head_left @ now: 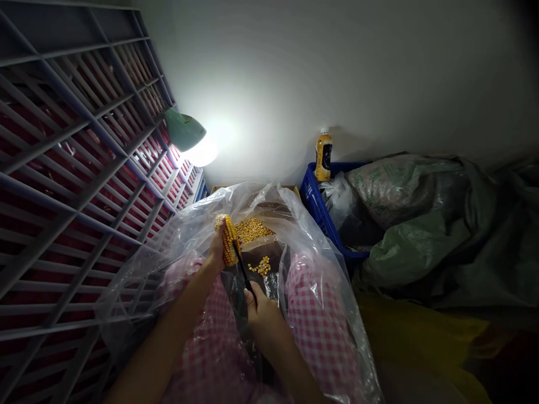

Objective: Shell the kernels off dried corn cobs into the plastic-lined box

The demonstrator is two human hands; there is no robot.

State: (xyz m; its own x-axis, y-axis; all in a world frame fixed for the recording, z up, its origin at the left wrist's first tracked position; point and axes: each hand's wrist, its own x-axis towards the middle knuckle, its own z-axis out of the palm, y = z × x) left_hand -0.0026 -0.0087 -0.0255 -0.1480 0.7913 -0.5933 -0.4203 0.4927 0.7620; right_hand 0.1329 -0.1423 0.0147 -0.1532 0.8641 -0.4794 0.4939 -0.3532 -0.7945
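Observation:
My left hand (217,249) is closed around a yellow corn cob (229,238), held upright above my lap. In my right hand (263,314) is a thin dark tool (243,269), which could be a screwdriver; its tip touches the kernels on the cob's right side. A clear plastic sheet (147,275) covers my legs and runs forward into a box. Loose corn kernels (254,230) are heaped beyond the cob. A smaller cluster of kernels (261,266) lies nearer, on the plastic between my knees.
A lit lamp with a green shade (185,132) hangs on a slatted plastic crate wall (80,123) at the left. To the right stands a blue basket (315,205) holding bags, with a yellow drink bottle (324,154). Filled sacks (412,241) lie at far right.

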